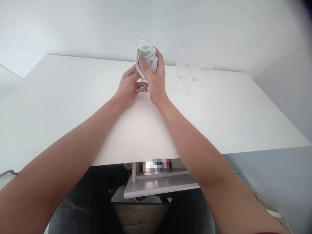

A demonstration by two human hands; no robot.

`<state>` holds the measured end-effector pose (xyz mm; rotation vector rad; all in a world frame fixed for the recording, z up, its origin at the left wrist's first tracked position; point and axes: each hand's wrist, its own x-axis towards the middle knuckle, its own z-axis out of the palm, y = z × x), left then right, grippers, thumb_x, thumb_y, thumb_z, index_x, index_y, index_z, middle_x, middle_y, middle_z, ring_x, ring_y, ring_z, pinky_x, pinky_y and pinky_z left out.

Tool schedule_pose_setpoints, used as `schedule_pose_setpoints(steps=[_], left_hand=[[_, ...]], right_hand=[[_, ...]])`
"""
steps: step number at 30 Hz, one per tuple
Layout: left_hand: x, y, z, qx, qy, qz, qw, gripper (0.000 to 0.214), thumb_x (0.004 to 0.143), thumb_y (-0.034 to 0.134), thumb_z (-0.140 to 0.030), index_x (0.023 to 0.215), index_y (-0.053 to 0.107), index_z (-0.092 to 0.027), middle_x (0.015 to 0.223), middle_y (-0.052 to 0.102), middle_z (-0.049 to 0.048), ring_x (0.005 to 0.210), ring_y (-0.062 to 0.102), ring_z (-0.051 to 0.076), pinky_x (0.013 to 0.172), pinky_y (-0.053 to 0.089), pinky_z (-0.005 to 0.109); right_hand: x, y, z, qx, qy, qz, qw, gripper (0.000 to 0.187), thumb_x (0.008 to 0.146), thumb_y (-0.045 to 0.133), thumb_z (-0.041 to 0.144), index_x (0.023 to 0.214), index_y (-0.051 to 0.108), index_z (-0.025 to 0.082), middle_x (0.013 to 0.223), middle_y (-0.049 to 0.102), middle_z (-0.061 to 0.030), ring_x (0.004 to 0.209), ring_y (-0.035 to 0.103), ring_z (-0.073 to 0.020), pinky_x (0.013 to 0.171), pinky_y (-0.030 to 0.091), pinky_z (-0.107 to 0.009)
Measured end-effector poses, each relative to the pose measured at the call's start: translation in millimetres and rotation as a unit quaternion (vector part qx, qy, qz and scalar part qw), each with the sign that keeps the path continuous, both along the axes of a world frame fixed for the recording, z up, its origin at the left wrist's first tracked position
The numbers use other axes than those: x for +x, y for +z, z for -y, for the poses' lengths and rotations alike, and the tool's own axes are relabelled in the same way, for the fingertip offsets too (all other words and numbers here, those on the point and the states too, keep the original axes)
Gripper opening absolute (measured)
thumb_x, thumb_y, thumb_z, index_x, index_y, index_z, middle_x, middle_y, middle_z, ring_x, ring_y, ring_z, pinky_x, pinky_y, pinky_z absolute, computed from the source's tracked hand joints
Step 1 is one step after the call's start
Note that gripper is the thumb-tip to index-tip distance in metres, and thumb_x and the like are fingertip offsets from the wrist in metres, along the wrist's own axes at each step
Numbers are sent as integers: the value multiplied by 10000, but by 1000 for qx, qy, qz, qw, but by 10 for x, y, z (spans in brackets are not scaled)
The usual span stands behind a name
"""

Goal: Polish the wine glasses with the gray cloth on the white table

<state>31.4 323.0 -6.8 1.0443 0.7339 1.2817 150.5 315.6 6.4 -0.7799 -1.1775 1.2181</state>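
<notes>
A clear stemmed wine glass [143, 44] is held above the far middle of a white table [219, 113]. My left hand [128, 87] is closed around its stem and foot. My right hand [156, 78] is closed on a grey cloth [147, 58], which is stuffed into and wrapped over the bowl of the glass. The thumb presses the cloth against the glass. Most of the bowl is hidden by the cloth and the fingers.
Several more clear stemmed glasses [187, 70] stand close together at the back of the table, just right of my hands, near the white wall. Under the table's near edge sits a grey shelf [158, 187] above my legs. Grey floor lies to the right.
</notes>
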Motion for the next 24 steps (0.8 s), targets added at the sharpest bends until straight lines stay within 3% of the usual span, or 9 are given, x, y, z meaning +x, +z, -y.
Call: schedule_pose_setpoints(steps=[2,4,7,12,15,18,20,24], left_hand=[[15,14,27,-3,-5,-12,1000,153,1014,663,-265,873,684,-208,779,605,0,575,602,96,570,484,241],[26,21,42,-2,-11,-15,1000,217,1037,650,-268,830,654,-201,701,563,-7,557,589,101,569,489,240],[35,17,35,-3,-9,0,1000,214,1063,649,-280,862,627,-212,632,530,-24,550,584,114,560,490,239],[18,18,2,-27,5,14,1000,334,1072,655,-260,766,552,-173,647,576,-18,505,554,77,539,489,211],[-6,46,4,-66,-42,7,997,424,1059,692,-373,722,541,-166,635,545,-23,473,521,62,531,487,211],[-24,63,4,-99,-74,7,992,442,1043,705,-413,719,530,-169,610,527,-31,436,469,54,502,464,215],[-25,58,1,-80,-68,10,994,413,1046,690,-360,721,518,-172,602,524,-31,439,461,53,500,449,208],[-3,23,2,-25,-2,7,1000,359,1012,615,-127,705,441,-188,559,487,-34,442,440,60,474,375,183]], right_hand=[[-9,-70,-56,22,-17,-5,1000,496,926,770,607,1288,554,346,1200,664,0,1039,647,-199,687,541,-340],[-12,-122,-104,7,1,-5,1000,606,879,757,768,1221,557,310,945,631,28,768,582,-116,569,444,-292],[-19,-127,-125,4,7,-21,1000,660,839,743,841,1178,547,310,801,559,78,572,425,-30,477,307,-264],[-2,-57,-93,-3,-9,-81,997,650,690,918,698,1195,585,459,858,660,58,675,546,-168,495,419,-328],[56,-69,-139,-22,39,-109,993,480,758,819,719,1003,613,361,800,657,43,601,542,-174,455,411,-349],[90,-67,-173,-58,54,-85,993,549,813,640,831,951,617,300,814,680,-10,665,632,-213,462,463,-368],[64,-34,-139,-42,21,-79,996,515,815,671,786,1000,607,310,915,707,-17,783,685,-228,529,532,-368],[-58,37,0,79,-119,-12,990,487,812,850,404,1166,517,366,1145,662,23,926,659,-171,713,603,-309]])
